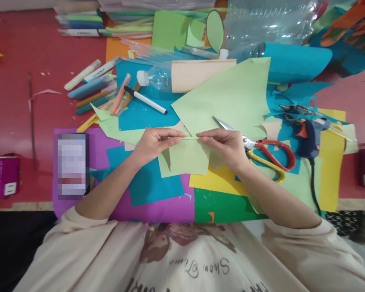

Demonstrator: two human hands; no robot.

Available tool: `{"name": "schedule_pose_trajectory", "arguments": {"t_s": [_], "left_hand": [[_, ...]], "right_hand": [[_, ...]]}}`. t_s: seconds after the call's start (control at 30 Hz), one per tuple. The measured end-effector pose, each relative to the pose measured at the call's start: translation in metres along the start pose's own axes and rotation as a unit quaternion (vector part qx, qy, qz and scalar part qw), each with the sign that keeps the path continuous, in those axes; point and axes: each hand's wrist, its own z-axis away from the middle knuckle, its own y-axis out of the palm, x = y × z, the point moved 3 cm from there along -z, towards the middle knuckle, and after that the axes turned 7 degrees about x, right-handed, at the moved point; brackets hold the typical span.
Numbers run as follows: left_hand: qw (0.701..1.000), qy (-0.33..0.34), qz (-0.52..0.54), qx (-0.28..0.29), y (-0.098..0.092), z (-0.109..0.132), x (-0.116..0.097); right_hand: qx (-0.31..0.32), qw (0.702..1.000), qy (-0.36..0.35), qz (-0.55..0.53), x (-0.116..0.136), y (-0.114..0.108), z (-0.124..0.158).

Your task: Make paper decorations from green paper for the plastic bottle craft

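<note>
As pinched: both grips (182, 140) on ppr (187, 158)

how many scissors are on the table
1. The scissors, with red and yellow handles, lie just right of the right hand, partly on light green paper. Others may be hidden under the paper.

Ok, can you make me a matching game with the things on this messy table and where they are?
Things:
1. scissors
2. glue gun
3. black marker
4. small green paper

Places:
A. held between both hands
B. on the blue sheet by the bottle
C. far right, with a black cord
D. just right of the right hand

Pairs: 1-D, 2-C, 3-B, 4-A
</note>
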Motion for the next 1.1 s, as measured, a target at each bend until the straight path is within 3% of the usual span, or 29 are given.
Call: {"name": "schedule_pose_trajectory", "arguments": {"t_s": [0.43, 0.73, 1.1], "left_hand": [[0.998, -0.024, -0.027, 0.061, -0.006, 0.0, -0.003], [0.999, 0.003, -0.022, -0.023, 0.009, 0.004, -0.002], [0.998, 0.015, -0.052, -0.029, 0.006, 0.005, -0.004]], "right_hand": [[-0.015, 1.0, 0.014, -0.017, -0.003, 0.001, 0.0], [0.004, 1.0, -0.004, 0.015, -0.002, 0.004, 0.004], [-0.002, 0.999, -0.027, 0.02, 0.0, 0.002, 0.003]]}}
